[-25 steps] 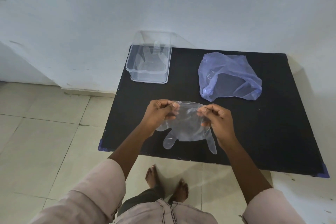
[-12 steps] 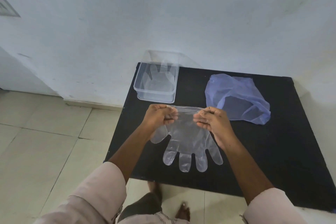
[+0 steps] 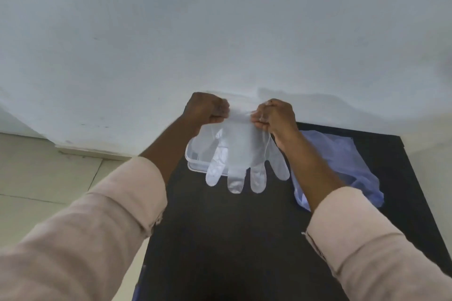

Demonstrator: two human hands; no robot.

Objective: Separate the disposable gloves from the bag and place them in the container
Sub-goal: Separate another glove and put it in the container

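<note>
A clear disposable glove (image 3: 238,154) hangs cuff up, fingers pointing down, stretched between both hands. My left hand (image 3: 208,111) pinches the cuff's left corner and my right hand (image 3: 274,115) pinches its right corner. The glove hangs over the clear plastic container (image 3: 193,156), which sits at the table's back left and is mostly hidden behind the glove. The pale blue plastic bag (image 3: 347,166) lies crumpled on the table to the right, partly behind my right forearm.
The black table (image 3: 232,239) stands against a white wall (image 3: 220,32). Beige floor tiles (image 3: 49,178) lie to the left of the table.
Both hands have carried the glove away from me, from the table's middle to over the container. The glove now hangs fully unfolded. The camera has tilted up towards the wall.
</note>
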